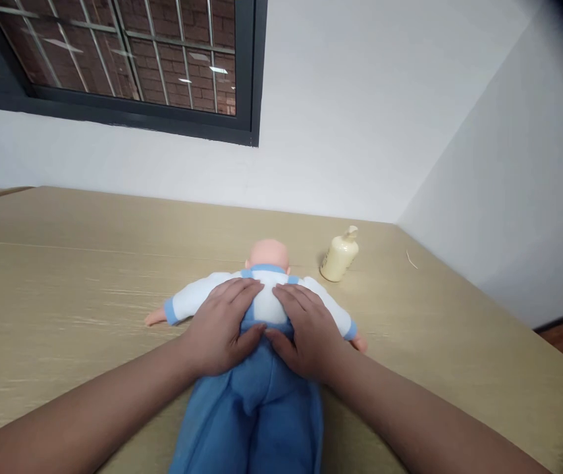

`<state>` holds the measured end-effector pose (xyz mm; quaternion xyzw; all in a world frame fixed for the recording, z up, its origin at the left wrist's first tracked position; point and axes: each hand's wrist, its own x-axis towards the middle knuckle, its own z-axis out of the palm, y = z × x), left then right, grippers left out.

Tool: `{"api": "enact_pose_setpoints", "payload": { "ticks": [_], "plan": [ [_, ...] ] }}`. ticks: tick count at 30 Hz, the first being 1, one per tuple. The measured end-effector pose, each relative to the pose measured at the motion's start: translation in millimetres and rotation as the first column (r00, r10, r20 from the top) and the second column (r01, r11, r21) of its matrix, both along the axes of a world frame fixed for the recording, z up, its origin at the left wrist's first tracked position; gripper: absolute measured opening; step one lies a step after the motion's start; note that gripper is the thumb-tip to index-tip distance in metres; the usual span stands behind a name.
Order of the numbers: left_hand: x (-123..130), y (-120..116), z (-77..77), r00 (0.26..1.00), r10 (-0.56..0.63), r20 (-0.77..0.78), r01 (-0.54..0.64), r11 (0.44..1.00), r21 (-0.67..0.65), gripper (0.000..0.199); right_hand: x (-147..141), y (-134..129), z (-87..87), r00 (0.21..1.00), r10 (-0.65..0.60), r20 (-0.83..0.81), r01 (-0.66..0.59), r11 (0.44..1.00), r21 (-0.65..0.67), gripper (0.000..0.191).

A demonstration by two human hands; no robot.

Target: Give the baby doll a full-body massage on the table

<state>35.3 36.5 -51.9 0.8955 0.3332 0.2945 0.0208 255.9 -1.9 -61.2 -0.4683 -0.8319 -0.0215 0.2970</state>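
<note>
A doll (268, 307) is laid lengthwise on a wooden table (88, 276), at the near middle, its bald head (268, 253) pointed to the far side and no face shown. Its white-sleeved arms are spread to left and right, and its blue trousers (281, 415) are cut off by the near edge of view. The left hand (226, 322) and the right hand (309, 329) are laid open on its upper body, one on each side, fingers angled inward; nothing is clamped. The thumb tips are brought close at the middle; whether they touch cannot be told. A pale yellow pump bottle (339, 259) is stood beyond the doll's right-hand arm. A dark-framed window (247, 125) is set in the far wall (335, 99).
</note>
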Motion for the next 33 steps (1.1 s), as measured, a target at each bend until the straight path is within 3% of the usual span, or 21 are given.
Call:
{"api": "enact_pose_setpoints", "payload": {
  "ticks": [6,10,15,25,29,33],
  "plan": [
    [4,6,9.8,1.0,-0.015,0.003,0.015,0.989,-0.144,0.037,2,8,5.6,1.0,-0.003,-0.03,0.001,0.998,-0.06,0.044],
    [2,5,4.5,1.0,-0.01,0.013,0.011,0.995,-0.103,0.047,5,8,1.6,1.0,0.012,-0.012,-0.012,0.999,-0.044,0.058],
    [-1,4,-5.5,0.996,0.077,-0.051,-0.081,0.995,-0.066,0.066,7,8,-4.3,0.995,-0.045,0.092,0.05,0.997,-0.052,0.082],
    [1,8,-2.7,0.993,0.101,-0.057,-0.107,0.988,-0.11,0.063,7,12,-0.2,0.995,-0.068,0.069,0.075,0.991,-0.113,0.076],
    [-1,8,-7.3,0.995,0.093,-0.017,-0.095,0.992,-0.081,0.063,10,8,-1.5,0.994,-0.038,0.105,0.046,0.996,-0.071,0.081],
    [-4,6,-9.5,0.995,0.075,0.063,-0.073,0.997,-0.038,0.058,10,0,2.2,0.987,0.003,0.159,-0.003,1.0,0.002,0.073]
  ]
}}
